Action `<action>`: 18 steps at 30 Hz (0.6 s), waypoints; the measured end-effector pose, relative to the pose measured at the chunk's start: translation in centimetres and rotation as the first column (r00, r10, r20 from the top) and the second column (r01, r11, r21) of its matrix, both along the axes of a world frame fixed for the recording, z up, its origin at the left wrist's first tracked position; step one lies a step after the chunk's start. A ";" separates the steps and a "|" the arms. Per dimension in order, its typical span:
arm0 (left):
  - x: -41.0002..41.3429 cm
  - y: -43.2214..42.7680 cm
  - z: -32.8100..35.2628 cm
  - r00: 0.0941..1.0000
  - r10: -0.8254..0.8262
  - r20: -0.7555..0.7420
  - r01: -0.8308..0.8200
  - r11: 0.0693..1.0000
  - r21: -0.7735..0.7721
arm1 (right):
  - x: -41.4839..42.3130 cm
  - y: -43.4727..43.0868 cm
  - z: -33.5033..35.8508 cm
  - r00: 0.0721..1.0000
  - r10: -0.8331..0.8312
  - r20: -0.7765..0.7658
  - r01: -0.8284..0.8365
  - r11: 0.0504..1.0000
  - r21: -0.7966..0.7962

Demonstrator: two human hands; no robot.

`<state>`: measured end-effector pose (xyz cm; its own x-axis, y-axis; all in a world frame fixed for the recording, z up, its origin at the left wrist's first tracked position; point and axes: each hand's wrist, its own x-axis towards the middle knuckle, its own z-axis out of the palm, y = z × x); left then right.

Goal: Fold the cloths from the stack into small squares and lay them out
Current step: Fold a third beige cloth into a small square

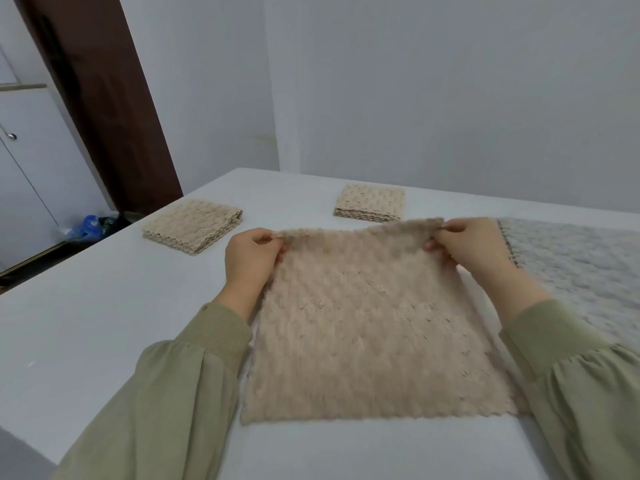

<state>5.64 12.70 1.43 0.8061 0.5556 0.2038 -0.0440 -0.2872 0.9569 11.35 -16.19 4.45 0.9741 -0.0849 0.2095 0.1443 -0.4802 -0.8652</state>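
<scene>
I see the left hand (250, 259) and right hand (465, 247) each pinching a far corner of the beige cloth (374, 327), lifted; its near edge lies on the white table (104, 323). Two folded squares (192, 225) (370, 202) sit beyond, grey cloth (581, 268) to the right.

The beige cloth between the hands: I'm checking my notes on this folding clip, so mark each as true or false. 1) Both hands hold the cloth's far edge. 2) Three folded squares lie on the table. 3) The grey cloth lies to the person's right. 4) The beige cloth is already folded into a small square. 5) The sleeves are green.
1) True: the left hand and right hand pinch the far corners of the beige cloth.
2) False: only two, the left folded square and the far folded square.
3) True: the grey cloth lies there.
4) False: it is spread open.
5) True: see the sleeves.
</scene>
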 end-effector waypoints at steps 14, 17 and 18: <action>-1.6 -1.6 0.9 0.988 -0.150 -0.045 0.135 0.959 -0.249 | -2.9 0.2 -3.1 0.917 -0.185 0.353 0.221 0.973 -0.066; -2.7 -1.5 0.7 0.982 -0.074 -0.176 0.123 0.949 0.289 | -3.6 -0.7 -3.3 0.854 -0.210 0.476 0.374 0.884 -0.281; -3.2 -1.5 0.7 0.978 0.001 -0.208 0.110 0.846 0.521 | -3.6 -1.0 -3.7 0.874 -0.187 0.448 0.390 0.820 -0.419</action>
<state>2.40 11.16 2.15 0.8856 0.3624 0.2904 0.0943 -0.7526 0.6517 7.70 -17.20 0.74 0.7582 -0.1388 0.6371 0.1887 -0.8886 -0.4181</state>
